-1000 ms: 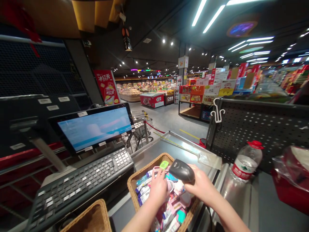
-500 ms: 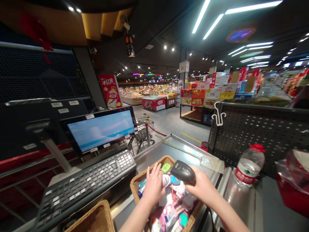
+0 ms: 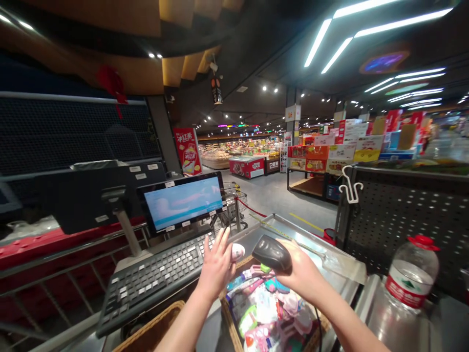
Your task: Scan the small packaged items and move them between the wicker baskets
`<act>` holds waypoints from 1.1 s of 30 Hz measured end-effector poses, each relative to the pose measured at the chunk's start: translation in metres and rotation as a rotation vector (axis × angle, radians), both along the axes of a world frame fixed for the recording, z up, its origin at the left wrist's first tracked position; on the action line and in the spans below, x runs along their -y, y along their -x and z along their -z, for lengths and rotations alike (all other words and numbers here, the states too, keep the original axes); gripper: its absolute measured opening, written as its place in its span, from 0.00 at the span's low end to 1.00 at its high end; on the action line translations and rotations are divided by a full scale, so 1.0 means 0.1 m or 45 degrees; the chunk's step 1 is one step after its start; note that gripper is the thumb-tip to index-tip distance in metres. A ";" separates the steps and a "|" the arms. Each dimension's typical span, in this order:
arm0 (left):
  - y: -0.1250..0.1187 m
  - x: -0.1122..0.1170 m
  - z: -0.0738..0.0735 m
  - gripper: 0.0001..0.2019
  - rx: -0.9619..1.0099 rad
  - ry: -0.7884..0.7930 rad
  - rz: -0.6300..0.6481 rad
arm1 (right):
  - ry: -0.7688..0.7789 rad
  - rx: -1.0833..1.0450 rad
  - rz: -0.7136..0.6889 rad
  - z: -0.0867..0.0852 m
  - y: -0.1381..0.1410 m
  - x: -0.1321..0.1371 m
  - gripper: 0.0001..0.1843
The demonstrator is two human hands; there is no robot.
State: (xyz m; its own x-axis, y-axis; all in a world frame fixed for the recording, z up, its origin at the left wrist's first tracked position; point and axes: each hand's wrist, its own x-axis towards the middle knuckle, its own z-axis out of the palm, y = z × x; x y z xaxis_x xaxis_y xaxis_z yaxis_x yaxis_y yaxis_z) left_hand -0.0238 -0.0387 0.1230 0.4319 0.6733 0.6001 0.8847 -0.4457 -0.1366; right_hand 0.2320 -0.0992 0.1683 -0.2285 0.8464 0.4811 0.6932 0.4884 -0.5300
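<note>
My right hand (image 3: 302, 271) grips a black handheld barcode scanner (image 3: 271, 253), its head turned toward my left hand. In my left hand (image 3: 217, 266) sits a small pink and white item (image 3: 237, 251), raised above the near edge of the black keyboard (image 3: 157, 278). Below both hands is a wicker basket (image 3: 229, 318) packed with several small colourful packets (image 3: 264, 308). A lit checkout screen (image 3: 183, 201) stands behind the keyboard.
A second wicker basket (image 3: 154, 330) sits at the lower left. A water bottle with a red cap (image 3: 412, 274) stands at the right, beside a black perforated panel (image 3: 403, 215). A steel counter (image 3: 289, 232) runs ahead. Shopping trolleys (image 3: 230, 205) and store shelves lie beyond.
My left hand has lifted a small pink and white item out of the basket and up toward the scanner. The view has swung to the left.
</note>
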 end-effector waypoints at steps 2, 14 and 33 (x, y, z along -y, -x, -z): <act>0.11 0.05 -0.07 0.20 -0.004 -0.042 -0.035 | -0.032 0.025 -0.028 -0.05 0.12 -0.04 0.26; 0.70 0.41 -0.29 0.21 -0.028 -0.121 -0.242 | -0.028 0.057 -0.252 -0.16 0.81 0.14 0.25; 1.22 0.75 -0.29 0.21 -0.033 -0.170 -0.354 | -0.009 0.126 -0.361 -0.16 1.13 0.46 0.28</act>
